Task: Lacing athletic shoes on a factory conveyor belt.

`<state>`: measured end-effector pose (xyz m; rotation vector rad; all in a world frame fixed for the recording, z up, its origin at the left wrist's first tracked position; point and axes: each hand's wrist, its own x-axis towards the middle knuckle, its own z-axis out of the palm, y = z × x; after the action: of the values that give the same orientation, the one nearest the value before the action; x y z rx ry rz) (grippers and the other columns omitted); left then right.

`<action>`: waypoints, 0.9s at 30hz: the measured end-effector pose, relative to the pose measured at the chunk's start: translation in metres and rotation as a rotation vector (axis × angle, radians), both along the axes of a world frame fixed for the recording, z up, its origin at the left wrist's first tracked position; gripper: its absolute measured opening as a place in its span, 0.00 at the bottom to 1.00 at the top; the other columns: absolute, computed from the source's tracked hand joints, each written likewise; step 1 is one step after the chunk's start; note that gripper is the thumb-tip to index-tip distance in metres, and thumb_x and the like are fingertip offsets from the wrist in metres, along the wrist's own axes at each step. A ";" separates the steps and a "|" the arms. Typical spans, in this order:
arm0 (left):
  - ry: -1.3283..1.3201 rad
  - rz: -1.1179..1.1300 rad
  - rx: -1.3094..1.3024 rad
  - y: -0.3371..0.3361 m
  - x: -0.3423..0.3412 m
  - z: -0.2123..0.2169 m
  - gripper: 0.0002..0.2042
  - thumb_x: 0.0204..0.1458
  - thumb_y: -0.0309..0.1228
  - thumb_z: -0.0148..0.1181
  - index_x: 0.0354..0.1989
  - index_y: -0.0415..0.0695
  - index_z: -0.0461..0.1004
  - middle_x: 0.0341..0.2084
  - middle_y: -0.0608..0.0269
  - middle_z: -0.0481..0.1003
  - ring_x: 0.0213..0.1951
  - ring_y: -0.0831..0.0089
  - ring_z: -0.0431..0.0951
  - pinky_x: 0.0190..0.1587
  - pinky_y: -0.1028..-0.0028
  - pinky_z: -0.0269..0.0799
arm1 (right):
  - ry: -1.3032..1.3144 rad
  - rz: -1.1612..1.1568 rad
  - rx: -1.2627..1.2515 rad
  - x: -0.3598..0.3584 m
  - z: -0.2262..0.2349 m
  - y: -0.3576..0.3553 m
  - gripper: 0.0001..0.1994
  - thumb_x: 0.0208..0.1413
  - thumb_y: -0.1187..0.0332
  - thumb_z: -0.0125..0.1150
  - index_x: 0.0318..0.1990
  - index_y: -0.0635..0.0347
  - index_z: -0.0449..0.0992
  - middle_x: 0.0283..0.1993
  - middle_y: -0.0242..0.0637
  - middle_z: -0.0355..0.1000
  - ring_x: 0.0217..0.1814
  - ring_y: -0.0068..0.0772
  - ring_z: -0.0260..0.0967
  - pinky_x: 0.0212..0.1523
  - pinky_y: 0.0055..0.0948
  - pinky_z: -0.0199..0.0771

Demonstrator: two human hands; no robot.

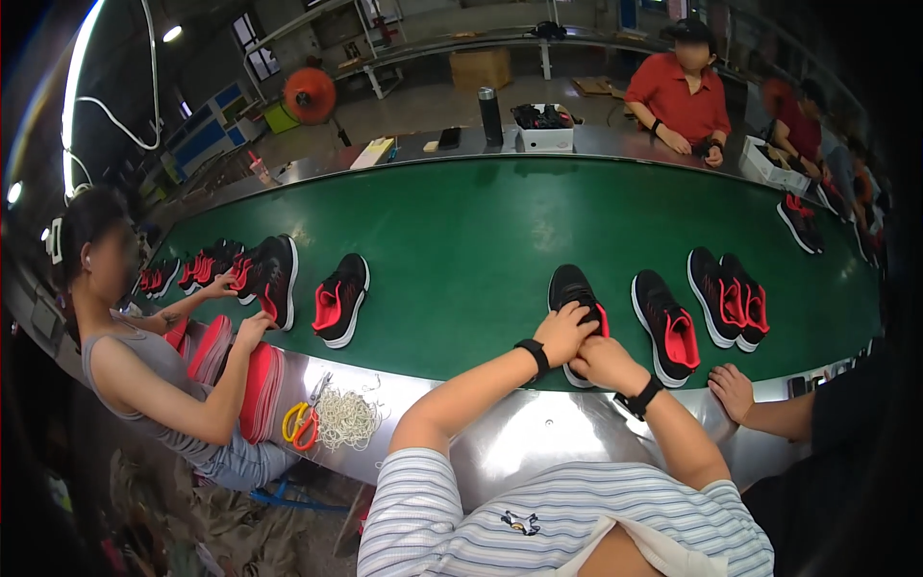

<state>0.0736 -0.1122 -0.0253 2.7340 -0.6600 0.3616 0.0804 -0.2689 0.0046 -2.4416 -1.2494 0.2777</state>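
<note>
A black sneaker point(570, 283) with a red lining and white sole lies in front of me at the near side of the green belt, toe pointing away. My left hand point(565, 337) is closed over its upper near the laces, fingers bent. Against the shoe's opening at the heel end, my right hand point(610, 364) is also closed, its fingertips partly hidden inside or behind the collar. Both hands nearly touch each other and cover the rear half of the shoe. Just to the right lies another black and red sneaker point(656, 313), apart from my hands.
More sneakers point(713, 288) lie further right, and one sneaker point(341, 300) lies to the left. Scissors point(301, 423) and tangled string point(348, 417) rest on the metal edge point(514, 423). A co-worker's hand point(733, 392) leans at right; another person point(159, 365) handles shoes at left.
</note>
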 end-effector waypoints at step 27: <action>0.285 0.873 -0.073 0.151 -0.059 -0.009 0.11 0.43 0.37 0.54 0.32 0.46 0.76 0.30 0.56 0.77 0.35 0.59 0.77 0.45 0.46 0.58 | -0.473 -0.399 -0.008 -0.010 -0.001 -0.045 0.38 0.34 0.69 0.69 0.58 0.62 0.59 0.66 0.56 0.44 0.68 0.57 0.42 0.65 0.48 0.44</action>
<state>0.0144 0.0390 -0.0339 2.7674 0.6352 0.1558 0.0703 -0.3144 0.0031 -2.7848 -0.8816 -0.4263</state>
